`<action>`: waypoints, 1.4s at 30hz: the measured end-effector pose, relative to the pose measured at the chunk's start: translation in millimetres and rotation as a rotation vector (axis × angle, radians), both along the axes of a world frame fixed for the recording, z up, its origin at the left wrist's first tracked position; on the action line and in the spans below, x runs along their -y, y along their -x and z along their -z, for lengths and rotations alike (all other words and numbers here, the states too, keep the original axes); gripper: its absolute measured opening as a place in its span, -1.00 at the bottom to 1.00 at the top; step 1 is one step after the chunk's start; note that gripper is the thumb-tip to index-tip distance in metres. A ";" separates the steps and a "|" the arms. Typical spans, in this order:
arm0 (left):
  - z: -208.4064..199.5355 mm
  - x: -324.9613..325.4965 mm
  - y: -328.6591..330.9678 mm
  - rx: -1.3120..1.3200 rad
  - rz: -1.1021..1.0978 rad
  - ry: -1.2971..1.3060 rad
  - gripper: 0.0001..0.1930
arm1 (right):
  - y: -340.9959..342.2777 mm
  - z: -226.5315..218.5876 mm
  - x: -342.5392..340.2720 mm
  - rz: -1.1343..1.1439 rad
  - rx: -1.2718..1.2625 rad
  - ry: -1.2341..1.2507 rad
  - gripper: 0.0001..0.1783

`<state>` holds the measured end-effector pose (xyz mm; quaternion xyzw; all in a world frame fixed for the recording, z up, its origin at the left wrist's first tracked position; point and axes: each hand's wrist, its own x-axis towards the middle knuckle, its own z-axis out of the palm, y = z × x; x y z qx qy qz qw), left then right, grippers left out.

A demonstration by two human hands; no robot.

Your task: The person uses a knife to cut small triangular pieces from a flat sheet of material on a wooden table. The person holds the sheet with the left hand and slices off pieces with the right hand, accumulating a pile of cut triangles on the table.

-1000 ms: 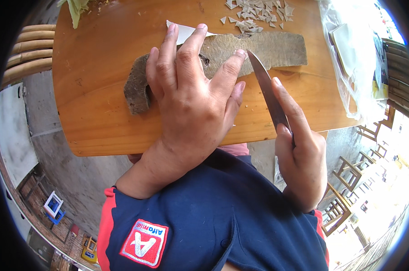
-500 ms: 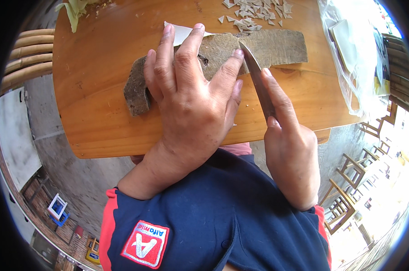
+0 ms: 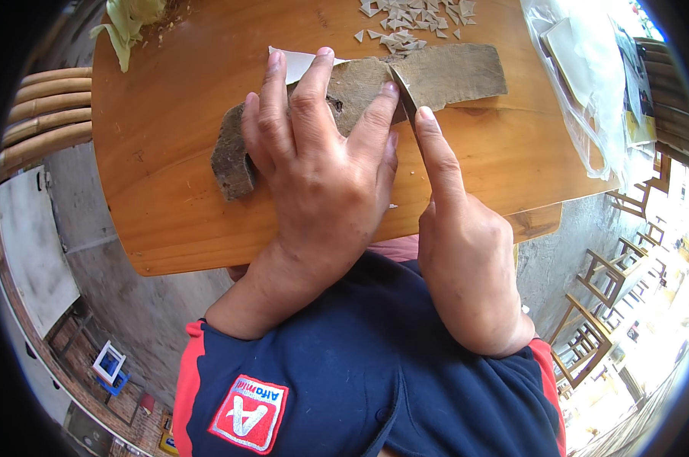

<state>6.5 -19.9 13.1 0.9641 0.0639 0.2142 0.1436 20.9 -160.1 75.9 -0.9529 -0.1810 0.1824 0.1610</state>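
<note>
A worn, grey-brown wooden board (image 3: 458, 75) with a curved left end lies across the tabletop. My left hand (image 3: 318, 179) rests over its middle, fingers spread and stretched forward. A white flat piece (image 3: 298, 65) with a pointed corner sticks out past the board's far edge, by the tips of my left fingers; the rest of it is hidden. Closed round a knife, my right hand (image 3: 466, 251) has its index finger laid along the back of the blade. The knife (image 3: 408, 99) has its tip on the board, right beside my left index fingertip. Its handle is hidden in my palm.
Several small pale triangular pieces (image 3: 420, 17) are scattered beyond the board on the wooden table (image 3: 161, 175). A clear plastic bag (image 3: 577, 84) holding flat white pieces sits at the right. Pale yellow-green peel or leaves (image 3: 123, 34) lie far left. Bamboo slats flank the table.
My right hand has shifted left and the knife has turned so its blade shows narrower. My left hand keeps its place on the board. The whole view has moved slightly.
</note>
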 end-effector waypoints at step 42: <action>-4.5 -10.3 -0.9 0.046 -0.061 0.201 -0.71 | -151.9 -11.1 56.0 -0.148 -0.042 -0.078 -0.44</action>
